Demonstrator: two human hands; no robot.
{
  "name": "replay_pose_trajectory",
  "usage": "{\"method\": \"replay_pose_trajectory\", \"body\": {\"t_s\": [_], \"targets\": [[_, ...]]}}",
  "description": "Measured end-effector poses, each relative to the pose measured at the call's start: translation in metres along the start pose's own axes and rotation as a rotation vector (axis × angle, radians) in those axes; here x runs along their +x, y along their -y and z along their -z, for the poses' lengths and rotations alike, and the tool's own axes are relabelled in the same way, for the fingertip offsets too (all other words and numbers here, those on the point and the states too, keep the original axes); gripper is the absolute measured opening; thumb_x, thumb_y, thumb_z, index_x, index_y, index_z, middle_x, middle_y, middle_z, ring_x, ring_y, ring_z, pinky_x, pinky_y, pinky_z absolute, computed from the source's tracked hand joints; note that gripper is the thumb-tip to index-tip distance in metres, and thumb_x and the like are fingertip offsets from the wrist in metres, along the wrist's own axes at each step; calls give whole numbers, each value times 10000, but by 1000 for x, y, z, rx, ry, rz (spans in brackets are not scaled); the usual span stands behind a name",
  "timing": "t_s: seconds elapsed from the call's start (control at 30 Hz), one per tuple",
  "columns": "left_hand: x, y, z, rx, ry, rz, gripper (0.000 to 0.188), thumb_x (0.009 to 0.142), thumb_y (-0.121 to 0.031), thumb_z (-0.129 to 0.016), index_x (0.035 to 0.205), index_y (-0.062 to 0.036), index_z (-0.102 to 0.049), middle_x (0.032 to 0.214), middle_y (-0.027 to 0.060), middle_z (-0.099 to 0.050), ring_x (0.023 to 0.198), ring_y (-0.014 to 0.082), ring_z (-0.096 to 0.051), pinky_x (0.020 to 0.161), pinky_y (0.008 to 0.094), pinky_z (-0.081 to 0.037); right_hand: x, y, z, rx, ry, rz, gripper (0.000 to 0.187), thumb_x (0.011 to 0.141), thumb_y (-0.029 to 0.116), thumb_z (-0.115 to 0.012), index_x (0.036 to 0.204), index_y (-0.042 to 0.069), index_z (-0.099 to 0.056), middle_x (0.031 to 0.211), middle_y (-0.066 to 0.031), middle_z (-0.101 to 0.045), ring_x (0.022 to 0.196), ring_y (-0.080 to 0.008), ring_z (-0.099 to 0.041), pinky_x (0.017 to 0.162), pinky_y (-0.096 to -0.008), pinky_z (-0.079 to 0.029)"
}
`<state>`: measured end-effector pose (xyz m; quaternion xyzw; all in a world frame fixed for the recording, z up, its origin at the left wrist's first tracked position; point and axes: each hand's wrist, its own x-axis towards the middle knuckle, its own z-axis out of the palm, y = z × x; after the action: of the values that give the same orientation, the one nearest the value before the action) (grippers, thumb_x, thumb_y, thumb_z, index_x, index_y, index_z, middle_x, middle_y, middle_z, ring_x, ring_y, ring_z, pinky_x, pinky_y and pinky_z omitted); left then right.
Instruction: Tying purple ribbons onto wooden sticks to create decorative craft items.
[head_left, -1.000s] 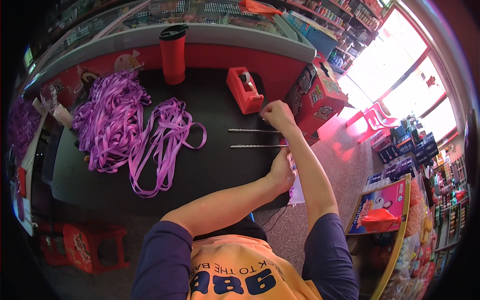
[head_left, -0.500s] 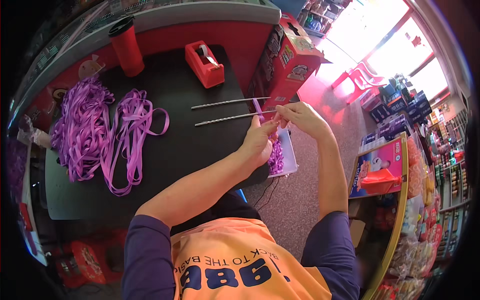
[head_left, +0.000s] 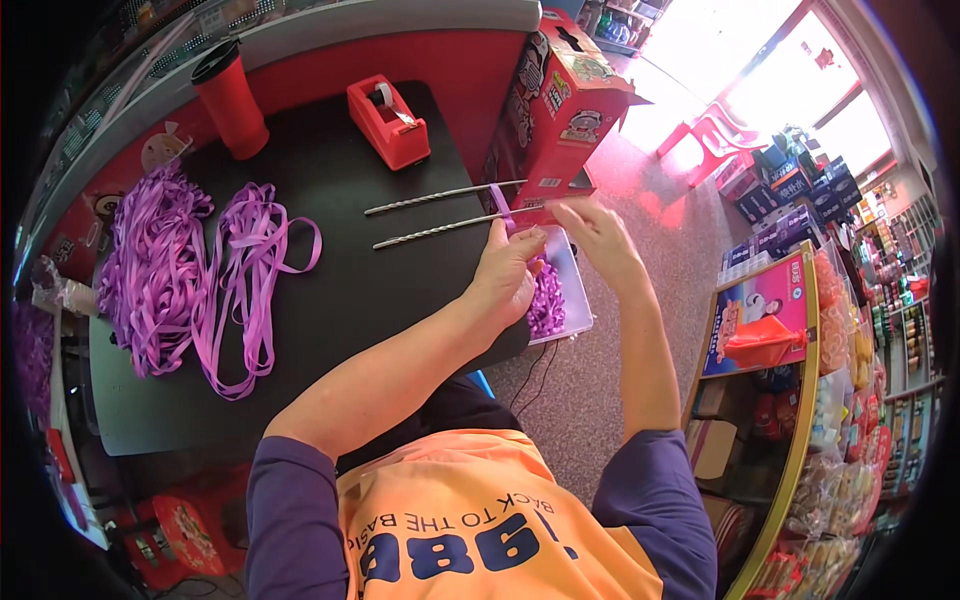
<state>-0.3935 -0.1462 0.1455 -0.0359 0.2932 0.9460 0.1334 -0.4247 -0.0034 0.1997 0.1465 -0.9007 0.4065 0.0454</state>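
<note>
Two twisted metal rods [head_left: 430, 234] lie side by side over the table's right edge, with a short purple ribbon [head_left: 501, 203] spanning both near their right part. My left hand [head_left: 505, 272] is at the table edge, thumb and fingers closed at the ribbon's lower end by the nearer rod. Just right of it, my right hand [head_left: 600, 242] is held apart, fingers stretched toward the rod's end; no ribbon shows in them. Below the hands, a white plastic box [head_left: 578, 300] holds many small purple ribbon pieces [head_left: 546, 302], partly hidden by my left hand.
On the black table [head_left: 340, 340] lie a large heap of purple ribbon [head_left: 155, 270] and a looser bundle [head_left: 240, 290]. A red tape dispenser [head_left: 390, 125] and a red tumbler [head_left: 232, 108] stand at the back. Beyond the right edge are a red carton [head_left: 565, 110] and a display shelf [head_left: 800, 430].
My right hand has drawn away from my left hand toward the right, and its fingers have straightened. The left hand stays by the ribbon. The whole view has shifted slightly.
</note>
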Motion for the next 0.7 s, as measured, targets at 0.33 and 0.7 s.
{"method": "replay_pose_trajectory", "body": {"t_s": [0.33, 0.7], "targets": [[-2, -4, -2, -60, -55, 74, 687, 842, -93, -643, 1380, -152, -221, 1106, 23, -548, 929, 136, -519, 832, 355, -392, -14, -9, 2, 318, -45, -98, 173, 846, 157, -653, 882, -12, -662, 755, 6, -612, 699, -47, -532, 610, -210, -429], [-3, -2, -4, -98, -54, 59, 675, 795, 2, -607, 1348, -203, -280, 1232, 29, -459, 1023, 155, -456, 865, 381, -371, 75, 15, -12, 190, 516, -128, 222, 862, 241, -633, 904, 23, -643, 776, 6, -602, 735, -71, -529, 651, -222, -424]]}}
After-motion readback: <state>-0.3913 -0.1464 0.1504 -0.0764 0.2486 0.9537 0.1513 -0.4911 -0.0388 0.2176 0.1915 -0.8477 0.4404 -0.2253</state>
